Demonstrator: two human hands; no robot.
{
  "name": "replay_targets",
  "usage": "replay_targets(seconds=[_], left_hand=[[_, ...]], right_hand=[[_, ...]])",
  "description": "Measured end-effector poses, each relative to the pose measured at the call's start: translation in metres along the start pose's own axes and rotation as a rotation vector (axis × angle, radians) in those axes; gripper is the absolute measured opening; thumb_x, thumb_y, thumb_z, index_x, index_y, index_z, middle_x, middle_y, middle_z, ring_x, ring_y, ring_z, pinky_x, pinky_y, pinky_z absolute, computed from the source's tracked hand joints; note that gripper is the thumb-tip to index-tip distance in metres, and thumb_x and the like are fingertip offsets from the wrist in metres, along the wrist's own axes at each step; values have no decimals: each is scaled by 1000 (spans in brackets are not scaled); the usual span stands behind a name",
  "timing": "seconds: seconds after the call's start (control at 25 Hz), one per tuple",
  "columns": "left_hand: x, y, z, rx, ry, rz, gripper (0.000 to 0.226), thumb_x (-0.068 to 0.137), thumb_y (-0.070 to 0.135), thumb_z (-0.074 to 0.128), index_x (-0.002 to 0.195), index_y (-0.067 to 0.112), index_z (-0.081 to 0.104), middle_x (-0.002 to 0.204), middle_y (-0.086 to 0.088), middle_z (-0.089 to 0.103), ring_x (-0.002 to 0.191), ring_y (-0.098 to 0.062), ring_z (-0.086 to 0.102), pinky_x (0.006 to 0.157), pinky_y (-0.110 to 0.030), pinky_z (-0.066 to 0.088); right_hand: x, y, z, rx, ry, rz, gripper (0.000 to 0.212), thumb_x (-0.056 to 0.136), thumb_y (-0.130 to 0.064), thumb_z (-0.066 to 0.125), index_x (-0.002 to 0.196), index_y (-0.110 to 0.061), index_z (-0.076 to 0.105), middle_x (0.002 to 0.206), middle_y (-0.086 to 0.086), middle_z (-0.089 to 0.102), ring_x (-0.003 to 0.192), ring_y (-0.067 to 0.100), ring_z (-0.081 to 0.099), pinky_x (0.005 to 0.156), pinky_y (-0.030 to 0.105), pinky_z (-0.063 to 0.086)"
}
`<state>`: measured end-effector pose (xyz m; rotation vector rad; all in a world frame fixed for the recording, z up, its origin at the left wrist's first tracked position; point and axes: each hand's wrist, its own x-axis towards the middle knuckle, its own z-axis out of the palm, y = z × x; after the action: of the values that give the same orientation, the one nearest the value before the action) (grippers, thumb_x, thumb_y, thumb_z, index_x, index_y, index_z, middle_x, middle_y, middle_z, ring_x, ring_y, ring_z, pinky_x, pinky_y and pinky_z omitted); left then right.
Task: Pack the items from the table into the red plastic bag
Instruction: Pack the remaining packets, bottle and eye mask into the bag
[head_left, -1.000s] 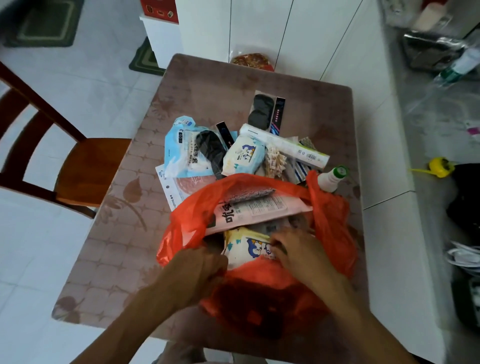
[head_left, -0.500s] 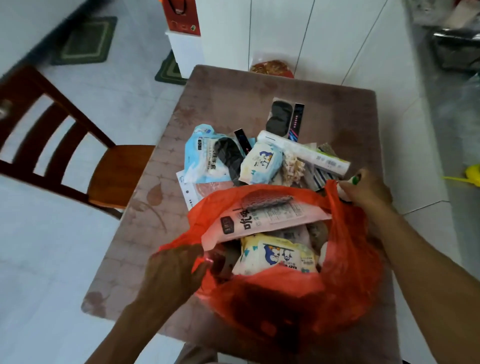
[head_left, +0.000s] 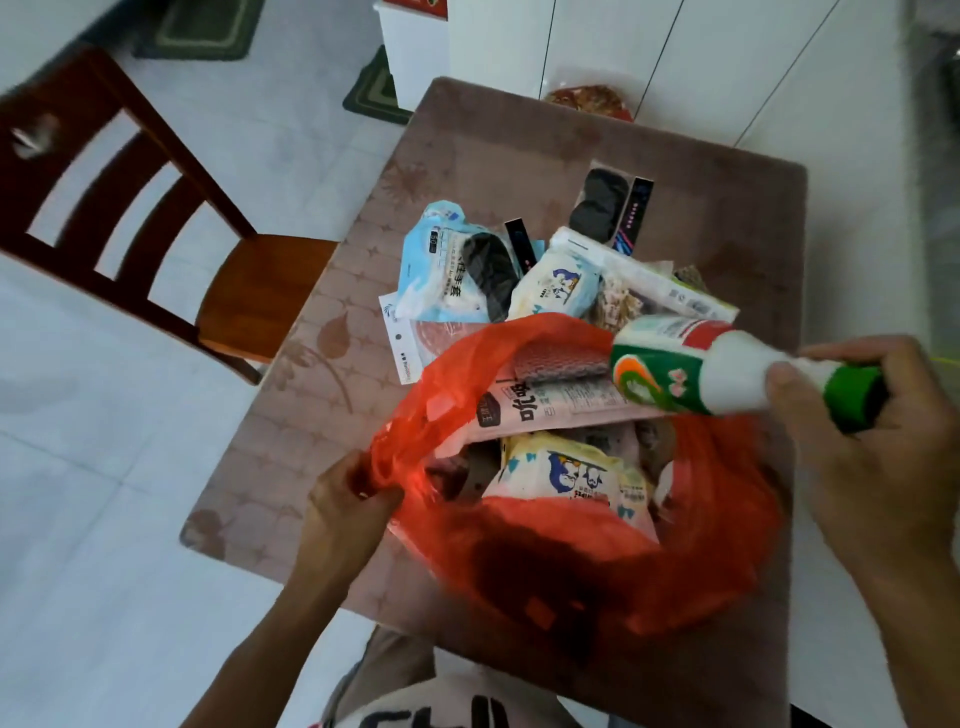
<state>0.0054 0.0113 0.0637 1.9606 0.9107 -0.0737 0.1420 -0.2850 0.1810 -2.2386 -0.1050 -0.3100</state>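
Observation:
The red plastic bag sits open at the table's near edge. Inside it lie a yellow-and-white snack pack and a pink flat packet. My left hand pinches the bag's left rim and holds it open. My right hand grips a white bottle with a green cap, held sideways above the bag's right rim, its base pointing left. Behind the bag lies a pile of items: a light blue glove pack, a white snack pack, a long white box and black socks in a sleeve.
The brown patterned table stands against white cabinets. A dark wooden chair stands to the left of it. A round red-patterned pack leans behind the table's far edge. Green mats lie on the white tiled floor.
My right hand left the bag, reached to the bottle at the bag's right, and has lifted it over the bag's rim. My left hand keeps hold of the rim.

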Motion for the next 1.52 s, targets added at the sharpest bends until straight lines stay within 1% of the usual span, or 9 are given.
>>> replay_targets(seconds=[0.16,0.32,0.44,0.56,0.72,0.96,1.08,1.36,1.52], left_hand=[[-13,1,-16,-150,74,50,8,69,-3,55,61,-5,56,50,-14,58,43,-18,54,43,-35,47],[-16,4,-15,-310,-4,86,13,65,-13,50,58,-7,59,46,-17,51,39,-16,48,36,-24,39],[-7,-2,-19,-424,-42,69,13,50,0,48,47,10,56,46,-13,50,42,-21,46,38,-24,39],[-5,-2,-25,-468,-200,207,15,53,-4,50,49,8,59,49,-23,50,41,-23,48,42,-25,43],[-7,10,-22,-591,-366,289,29,52,-10,48,48,17,58,44,-12,48,36,-18,42,41,-20,40],[11,6,-25,-639,-296,208,19,48,-2,50,48,15,59,48,-8,53,39,-17,43,41,-20,39],[11,9,-26,-641,-297,208,21,49,-5,48,51,14,55,48,-6,50,40,-15,43,40,-20,38],[19,13,-21,-467,-264,235,28,56,4,51,82,8,57,70,-7,62,59,-19,58,45,-25,47],[12,14,-9,-360,-280,233,35,62,11,54,97,14,60,83,3,69,73,-12,66,54,-20,53]], right_hand=[[-61,-24,64,119,-482,-81,19,80,-37,70,87,-22,60,71,-6,63,66,6,61,55,21,46],[-104,-13,147,19,-783,-180,24,84,-43,63,93,-23,52,68,-4,60,62,10,59,57,24,45],[-113,-1,156,2,-778,-205,28,86,-45,59,102,-24,50,77,-1,65,72,17,63,63,29,48],[-123,4,147,-134,-693,-369,29,89,-46,56,107,-26,47,80,-1,66,73,14,63,61,24,50],[-132,-3,164,-151,-572,-489,33,93,-40,57,116,-17,51,86,3,69,76,17,64,64,24,51],[-112,-37,200,-222,-567,-466,23,90,-32,67,105,-15,61,88,4,71,75,20,69,68,26,54],[-99,-45,198,9,-647,-154,24,92,-37,61,106,-17,61,100,1,70,92,18,67,83,28,50],[-101,4,142,-270,-724,65,34,84,-54,62,109,-31,63,95,-6,71,87,15,65,79,33,52],[-129,32,133,-551,-613,-170,36,75,-54,72,100,-28,71,88,-2,72,76,19,66,56,33,52]])
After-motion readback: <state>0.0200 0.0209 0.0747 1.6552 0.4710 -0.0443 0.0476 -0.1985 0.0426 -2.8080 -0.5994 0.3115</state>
